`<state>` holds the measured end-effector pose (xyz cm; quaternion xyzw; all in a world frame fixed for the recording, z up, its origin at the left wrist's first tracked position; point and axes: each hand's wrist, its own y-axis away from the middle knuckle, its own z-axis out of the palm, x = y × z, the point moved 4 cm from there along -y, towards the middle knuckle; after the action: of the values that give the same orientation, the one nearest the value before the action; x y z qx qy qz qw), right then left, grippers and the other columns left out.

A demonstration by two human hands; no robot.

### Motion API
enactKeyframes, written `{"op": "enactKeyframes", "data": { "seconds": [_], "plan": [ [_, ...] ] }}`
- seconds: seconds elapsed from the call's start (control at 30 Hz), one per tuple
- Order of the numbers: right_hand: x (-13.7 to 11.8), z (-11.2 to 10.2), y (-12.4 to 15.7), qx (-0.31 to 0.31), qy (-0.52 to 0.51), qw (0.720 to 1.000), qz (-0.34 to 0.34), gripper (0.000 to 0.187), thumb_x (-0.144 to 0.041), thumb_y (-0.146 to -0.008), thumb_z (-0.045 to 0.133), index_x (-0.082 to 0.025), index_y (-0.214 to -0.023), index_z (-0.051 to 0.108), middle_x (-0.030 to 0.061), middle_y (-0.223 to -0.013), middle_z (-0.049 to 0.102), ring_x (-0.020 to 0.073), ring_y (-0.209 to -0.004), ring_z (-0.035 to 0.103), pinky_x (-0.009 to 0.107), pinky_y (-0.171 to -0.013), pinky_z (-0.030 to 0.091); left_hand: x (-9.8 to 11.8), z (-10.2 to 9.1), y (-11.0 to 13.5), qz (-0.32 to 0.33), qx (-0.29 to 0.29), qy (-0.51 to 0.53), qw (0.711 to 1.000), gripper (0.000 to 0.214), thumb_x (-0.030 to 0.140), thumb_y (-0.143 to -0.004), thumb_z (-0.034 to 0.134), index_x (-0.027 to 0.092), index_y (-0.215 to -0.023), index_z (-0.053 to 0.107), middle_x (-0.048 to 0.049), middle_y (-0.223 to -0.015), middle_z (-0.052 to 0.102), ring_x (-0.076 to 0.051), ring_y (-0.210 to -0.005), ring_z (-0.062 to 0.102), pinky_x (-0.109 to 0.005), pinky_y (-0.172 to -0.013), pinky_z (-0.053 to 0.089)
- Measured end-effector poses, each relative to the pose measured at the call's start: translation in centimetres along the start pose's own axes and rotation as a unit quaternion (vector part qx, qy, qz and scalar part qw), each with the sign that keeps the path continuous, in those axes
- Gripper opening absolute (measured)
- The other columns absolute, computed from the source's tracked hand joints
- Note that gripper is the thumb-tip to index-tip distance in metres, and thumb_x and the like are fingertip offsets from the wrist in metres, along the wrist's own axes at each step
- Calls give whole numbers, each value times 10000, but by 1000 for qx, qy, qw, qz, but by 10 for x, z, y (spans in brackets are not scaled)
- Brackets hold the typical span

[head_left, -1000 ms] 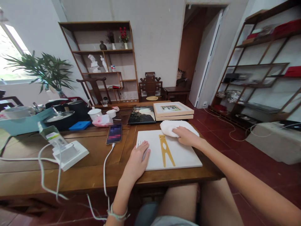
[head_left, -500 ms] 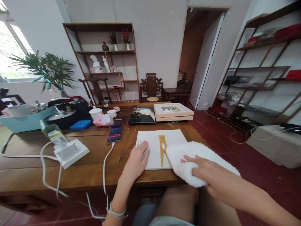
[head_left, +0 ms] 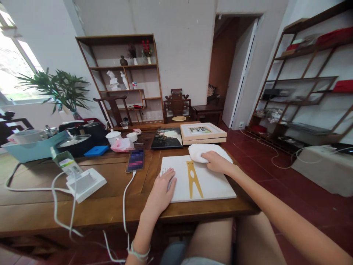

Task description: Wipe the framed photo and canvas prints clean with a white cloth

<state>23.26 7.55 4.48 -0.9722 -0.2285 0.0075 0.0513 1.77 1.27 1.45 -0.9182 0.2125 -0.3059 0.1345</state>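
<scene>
A flat white panel (head_left: 217,186) lies near the table's front edge, with a yellow two-legged figure (head_left: 191,173) on its face and small dark print at its left. My left hand (head_left: 164,189) rests on the panel's left side, fingers stretched out flat. At the panel's far right corner my right hand (head_left: 216,162) grips a fluffy white cloth (head_left: 198,150). The cloth is bunched under the fingers and spreads past the panel's edge. The fingertips of the right hand are partly sunk in it.
Behind the panel lie a dark picture (head_left: 167,138) and stacked light wood frames (head_left: 204,133). To the left are a phone (head_left: 135,160) on a white cable (head_left: 124,198), an opened white box (head_left: 88,182), a blue block (head_left: 96,151), a white lidded pot (head_left: 113,137) and a black pan (head_left: 74,144).
My right hand has slid the cloth from the panel's front right toward its far right corner, uncovering the figure's right leg. My left hand stays on the panel's left side.
</scene>
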Motion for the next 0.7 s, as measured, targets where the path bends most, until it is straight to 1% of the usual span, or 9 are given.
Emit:
{"op": "enactKeyframes", "data": {
  "seconds": [0.13, 0.2, 0.3, 0.37, 0.47, 0.5, 0.57, 0.63, 0.7],
  "plan": [
    [-12, -6, 24, -2, 11, 1000, -2, 331, 36, -596, 374, -147, -793, 567, 110, -839, 608, 253, -838, 544, 305, -689, 347, 1, -1, 1, -2, -2, -1, 1000, 328, 278, -882, 385, 175, -1136, 565, -102, -1253, 552, -221, -1230, 436, -441, -1039, 306],
    [-20, -10, 47, -17, 9, 1000, -10, 352, 36, -577, 374, -153, -801, 567, 112, -861, 608, 252, -853, 546, 312, -718, 360, 0, 0, 1, 2, -2, -1, 1000, 331, 278, -884, 380, 172, -1141, 561, -103, -1252, 553, -219, -1234, 432, -440, -1042, 301],
    [-35, -16, 89, -61, -23, 998, -26, 379, 40, -570, 365, -173, -810, 568, 129, -1006, 600, 256, -955, 538, 337, -796, 366, -1, 1, 1, 8, 2, -3, 1000, 334, 281, -888, 369, 181, -1147, 555, -100, -1259, 547, -216, -1238, 426, -433, -1045, 297],
    [-45, -19, 117, -90, -60, 994, -33, 402, 44, -584, 357, -194, -828, 571, 121, -1128, 568, 251, -1082, 491, 352, -880, 339, -3, 2, 1, 4, 2, -5, 1000, 339, 285, -890, 363, 179, -1149, 553, -103, -1264, 542, -218, -1241, 422, -434, -1045, 297],
    [-58, -23, 146, -104, -101, 989, -42, 484, 62, -587, 343, -228, -899, 574, 71, -1249, 508, 215, -1247, 344, 354, -996, 242, -3, 3, 1, -4, -5, -7, 1000, 347, 287, -890, 357, 161, -1148, 554, -113, -1266, 538, -223, -1242, 419, -438, -1044, 297],
    [-61, -24, 150, -103, -107, 988, -43, 504, 65, -577, 343, -232, -914, 572, 61, -1262, 496, 214, -1260, 322, 359, -1005, 230, -3, 3, 1, -5, -7, -7, 1000, 350, 286, -890, 356, 156, -1148, 553, -115, -1267, 537, -223, -1242, 420, -439, -1044, 296],
    [-61, -27, 150, -108, -105, 988, -37, 482, 56, -564, 348, -220, -890, 572, 74, -1184, 539, 242, -1182, 409, 380, -947, 295, -1, 3, 0, -6, -9, -7, 1000, 351, 281, -891, 354, 151, -1147, 554, -116, -1271, 534, -222, -1242, 420, -438, -1045, 295],
    [-56, -28, 138, -119, -94, 988, -28, 407, 32, -568, 357, -198, -832, 565, 86, -995, 591, 249, -978, 525, 361, -810, 378, -1, 2, 0, -8, -10, -8, 1000, 352, 278, -891, 352, 149, -1148, 554, -116, -1273, 532, -219, -1242, 420, -434, -1045, 294],
    [-46, -30, 116, -112, -80, 990, -29, 349, 11, -578, 362, -182, -798, 552, 78, -853, 585, 228, -828, 540, 319, -712, 392, 0, 2, 0, -9, -12, -8, 1000, 355, 280, -891, 351, 148, -1152, 552, -115, -1274, 531, -217, -1243, 418, -431, -1048, 290]
  ]
}}
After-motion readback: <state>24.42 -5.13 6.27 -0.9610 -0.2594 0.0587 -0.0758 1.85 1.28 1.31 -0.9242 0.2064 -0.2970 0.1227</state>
